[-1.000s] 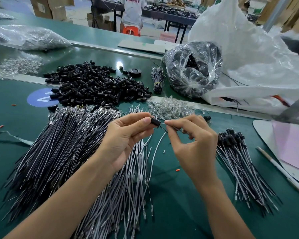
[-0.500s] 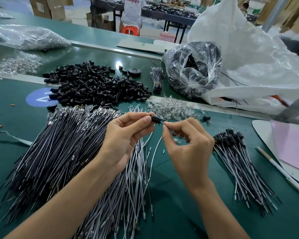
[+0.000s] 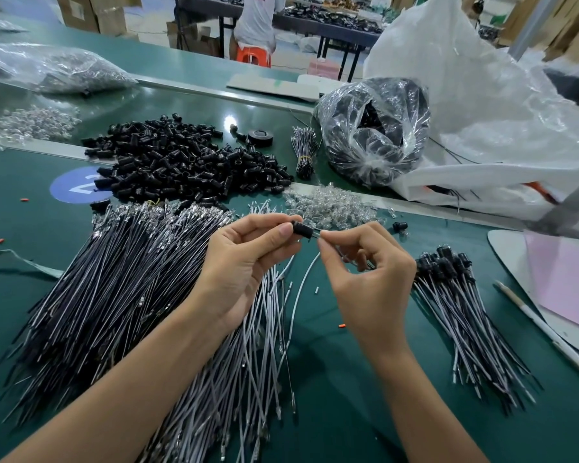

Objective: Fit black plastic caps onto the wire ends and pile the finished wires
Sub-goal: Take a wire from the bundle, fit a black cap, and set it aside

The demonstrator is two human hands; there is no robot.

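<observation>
1. The green bench [image 3: 348,379] holds all the stock, so the work can be done low over it, between the piles.
2. The uncapped wires [image 3: 114,295] fan out under the left forearm. Judging by their bulk, most of the job is not yet done.
3. The heap of loose caps [image 3: 181,165] lies beyond those wires, well within reach for the next pick.
4. The finished pile [image 3: 465,312] sits just right of the right wrist, capped ends pointing away. The completed wire should probably go there the same way round, so the pile stays neat.
5. The left hand [image 3: 244,262] pinches the black cap [image 3: 302,228] between thumb and forefinger, with its open mouth facing right. A firm, level grip would stop the cap from rolling.
6. The right hand [image 3: 371,282] pinches the wire [image 3: 306,279] close to its tip, right at the cap's mouth, and the rest trails down to the bench. This short grip looks sensible, as a thin wire would likely buckle if pushed from further back.
7. Whether the terminal is already seated inside the cap cannot be told. A straight push along the cap's axis seems best.
</observation>
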